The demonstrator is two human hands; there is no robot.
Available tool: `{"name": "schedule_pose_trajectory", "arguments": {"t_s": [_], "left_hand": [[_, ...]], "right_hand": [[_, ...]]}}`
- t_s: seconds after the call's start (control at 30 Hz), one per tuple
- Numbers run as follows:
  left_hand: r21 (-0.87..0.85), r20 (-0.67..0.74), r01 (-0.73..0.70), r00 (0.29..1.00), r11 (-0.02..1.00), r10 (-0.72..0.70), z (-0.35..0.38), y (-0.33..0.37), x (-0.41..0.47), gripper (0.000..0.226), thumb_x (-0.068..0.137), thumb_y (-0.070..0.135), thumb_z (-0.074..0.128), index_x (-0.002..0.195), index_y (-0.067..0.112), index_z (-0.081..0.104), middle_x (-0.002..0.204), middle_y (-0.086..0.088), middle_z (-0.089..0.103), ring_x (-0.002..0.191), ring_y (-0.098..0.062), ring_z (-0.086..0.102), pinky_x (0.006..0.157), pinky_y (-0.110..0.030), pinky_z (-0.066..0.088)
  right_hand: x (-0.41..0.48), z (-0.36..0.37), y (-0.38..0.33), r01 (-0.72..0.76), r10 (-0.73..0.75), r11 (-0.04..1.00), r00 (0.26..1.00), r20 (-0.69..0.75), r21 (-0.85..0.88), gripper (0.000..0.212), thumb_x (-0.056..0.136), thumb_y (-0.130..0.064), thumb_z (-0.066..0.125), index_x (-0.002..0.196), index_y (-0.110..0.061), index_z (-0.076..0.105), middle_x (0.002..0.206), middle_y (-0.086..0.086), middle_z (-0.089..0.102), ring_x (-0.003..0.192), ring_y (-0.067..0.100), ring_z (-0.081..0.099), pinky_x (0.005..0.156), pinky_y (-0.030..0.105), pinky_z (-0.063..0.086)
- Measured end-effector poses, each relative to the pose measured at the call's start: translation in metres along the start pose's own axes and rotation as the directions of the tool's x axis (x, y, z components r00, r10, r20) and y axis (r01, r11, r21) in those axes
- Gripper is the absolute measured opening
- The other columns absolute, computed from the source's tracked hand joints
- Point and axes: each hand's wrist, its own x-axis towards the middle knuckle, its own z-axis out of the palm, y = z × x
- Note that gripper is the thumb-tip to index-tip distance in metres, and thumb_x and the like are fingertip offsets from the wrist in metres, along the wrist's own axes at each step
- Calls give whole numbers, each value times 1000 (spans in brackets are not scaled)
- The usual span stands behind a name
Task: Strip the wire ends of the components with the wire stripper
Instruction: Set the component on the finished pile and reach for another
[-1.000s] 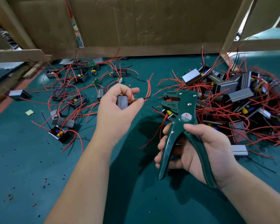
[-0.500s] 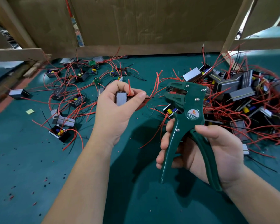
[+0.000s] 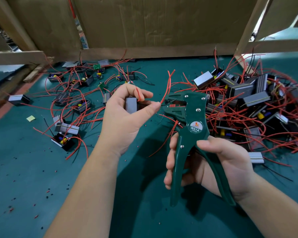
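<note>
Above green mat (image 3: 33,177), left hand (image 3: 122,121) gripping component (image 3: 131,104), right hand (image 3: 218,162) gripping wire stripper (image 3: 189,117)

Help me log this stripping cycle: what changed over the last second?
The wire stripper and the left hand closed the gap between them; the tool's mouth now sits beside the thumb, with a thin wire end reaching toward it. Nothing was taken or released: the left hand still holds the grey component, the right hand still grips the stripper's spread handles. The component pile lies as before.
</note>
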Motion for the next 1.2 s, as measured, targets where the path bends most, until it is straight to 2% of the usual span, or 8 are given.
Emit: {"name": "schedule_pose_trajectory", "arguments": {"t_s": [0.27, 0.57, 0.73, 0.97, 1.07, 1.13, 1.2], "left_hand": [[54, 26, -57, 998, 997, 55, -1, 1, -1, 35, 70, -6, 72, 75, 13, 44, 77, 12, 62, 67, -7, 62, 70, -18, 50], [88, 63, -63, 996, 994, 57, -3, 1, -1, 32, 71, -4, 70, 77, 14, 44, 84, 5, 59, 68, -6, 62, 71, -22, 51], [101, 82, -77, 994, 992, 69, -3, 0, -1, 33, 72, -7, 69, 77, 13, 43, 87, 0, 56, 67, -3, 61, 70, -19, 50], [117, 85, -88, 993, 989, 78, -3, 1, -1, 29, 75, -1, 68, 76, 15, 44, 84, 8, 60, 73, -8, 59, 73, -22, 51], [27, 94, -38, 995, 999, 35, -1, 0, -1, 17, 85, 4, 59, 81, 13, 46, 86, 7, 63, 78, -14, 64, 74, -25, 53], [-9, 107, 39, 994, 999, -38, 0, -1, -1, 8, 91, 11, 53, 88, 14, 47, 88, 4, 65, 74, -12, 66, 69, -24, 54], [41, 101, 111, 988, 993, -114, 1, -2, -1, 3, 98, 16, 50, 95, 18, 49, 84, 4, 67, 66, -14, 65, 59, -24, 53]], "right_hand": [[-1, -2, 1, -11, 10, 999, 1000, -29, -46, 49, 61, -33, 80, 97, -3, 64, 84, 28, 62, 74, 44, 64, 72, 53, 52], [-2, -3, 0, -51, 47, 996, 997, -58, -73, 52, 65, -47, 78, 93, -6, 64, 79, 25, 63, 70, 42, 64, 66, 46, 54], [-2, -2, 0, -81, 74, 993, 993, -88, -85, 53, 63, -55, 77, 87, -9, 66, 76, 22, 63, 66, 40, 64, 63, 43, 54], [-4, -1, -3, -70, 59, 993, 991, -123, -91, 52, 68, -59, 70, 82, -9, 64, 69, 22, 60, 59, 38, 63, 59, 43, 52], [-5, 2, 0, -55, 34, 992, 983, -178, -111, 53, 63, -60, 74, 76, -10, 62, 63, 20, 57, 51, 35, 60, 54, 41, 51], [-5, 4, 0, -39, 4, 991, 966, -260, -130, 46, 65, -56, 70, 69, -11, 58, 56, 16, 51, 41, 29, 53, 47, 35, 47], [-2, 4, -2, -5, -32, 993, 948, -318, -118, 41, 68, -53, 65, 64, -12, 57, 53, 14, 48, 38, 26, 49, 44, 32, 45]]}}
